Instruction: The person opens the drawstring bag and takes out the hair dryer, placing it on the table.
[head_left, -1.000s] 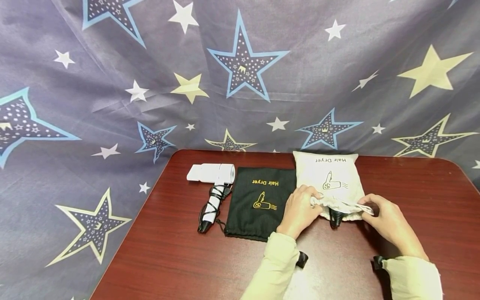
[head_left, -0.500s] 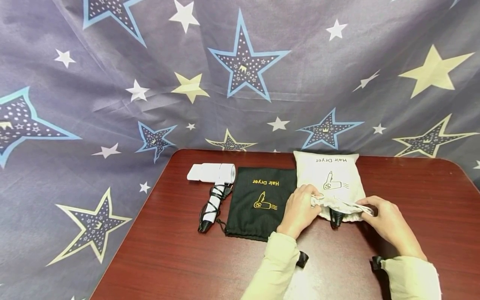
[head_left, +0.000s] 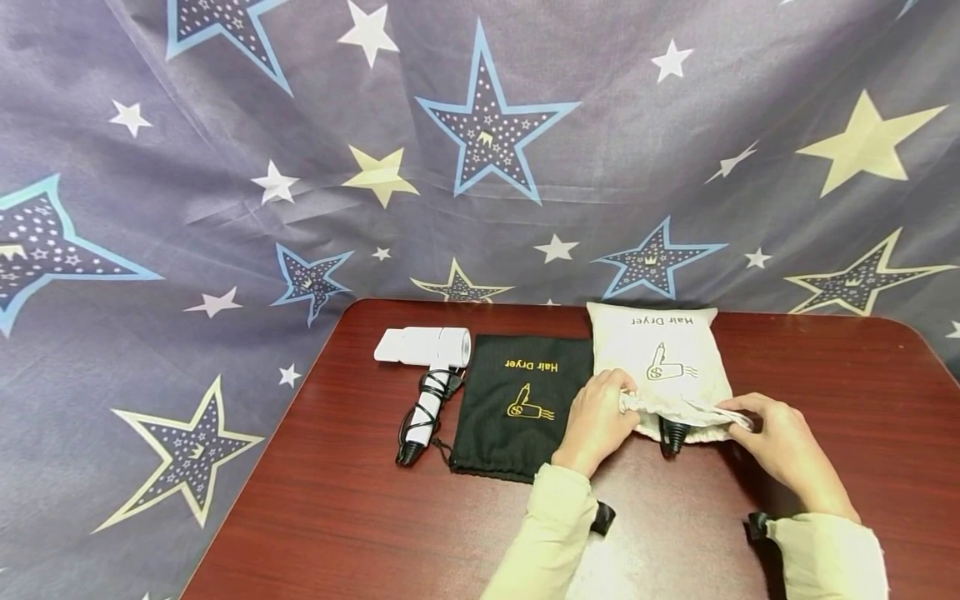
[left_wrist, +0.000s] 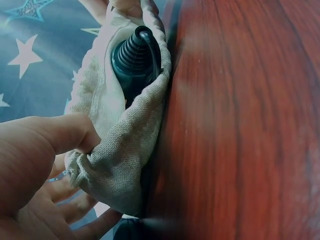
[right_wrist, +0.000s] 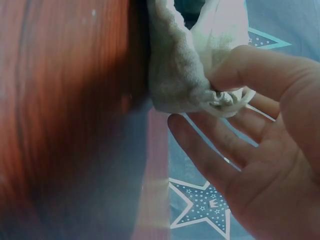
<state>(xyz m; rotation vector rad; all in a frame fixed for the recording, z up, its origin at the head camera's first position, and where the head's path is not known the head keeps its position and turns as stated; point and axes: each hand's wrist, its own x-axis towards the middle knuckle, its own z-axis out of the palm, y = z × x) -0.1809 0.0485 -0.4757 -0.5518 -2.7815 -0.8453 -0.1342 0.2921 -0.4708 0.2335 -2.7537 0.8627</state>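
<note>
A white drawstring bag printed "Hair Dryer" lies at the table's back right, its mouth toward me. Out of the mouth pokes a black ribbed cord end, seen closer in the left wrist view as a black ribbed cone; the rest is hidden inside. My left hand pinches the left corner of the mouth between thumb and fingers. At the right corner, my right hand pinches the hem beside the white drawstring. The cloth mouth gapes between both hands.
Left of the white bag lies a flat black drawstring bag with a yellow hair dryer print. Further left is a white hair dryer with its black cord wound round the handle. A star-patterned cloth hangs behind the reddish-brown table.
Both hands keep their pinch on the bag's mouth. The right hand has shifted very slightly to the right; the bags and the white hair dryer stay where they were.
</note>
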